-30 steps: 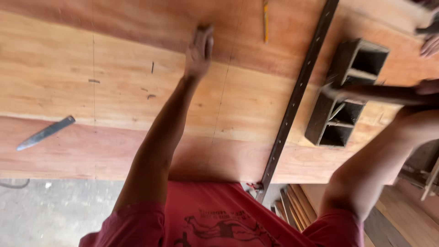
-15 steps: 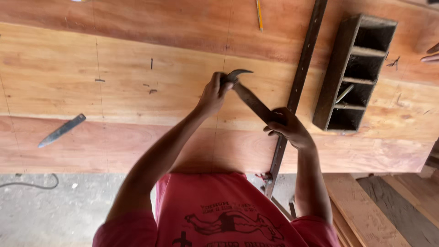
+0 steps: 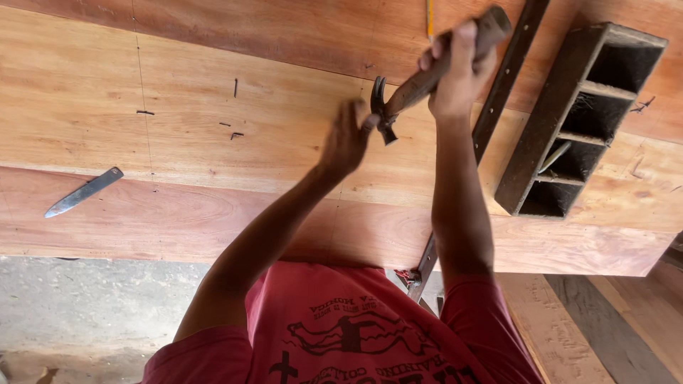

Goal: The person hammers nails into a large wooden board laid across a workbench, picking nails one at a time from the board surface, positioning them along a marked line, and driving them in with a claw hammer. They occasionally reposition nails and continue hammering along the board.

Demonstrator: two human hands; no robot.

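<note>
Hammer [image 3: 420, 82] first: its wooden handle is wrapped fully by the right hand [image 3: 455, 67], fingers closed tight, and the claw head is now lifted just above the plywood sheet [image 3: 213, 107], where 0.5 s ago it was held lower and crosswise between both hands. The left hand [image 3: 346, 139] has let go of the tool and is pinched at a spot on the board directly under the head (whether a nail is held there cannot be told, the fingertips being blurred). That shift is judged as a change from taking up the tool to striking. Further out, 4 or so loose nails [image 3: 231, 131] are scattered on the sheet, a long dark metal bar [image 3: 509, 71] runs beside the right forearm, a compartmented wooden box [image 3: 580, 121] lies beyond it, and a knife blade [image 3: 84, 192] rests well apart at the left.
</note>
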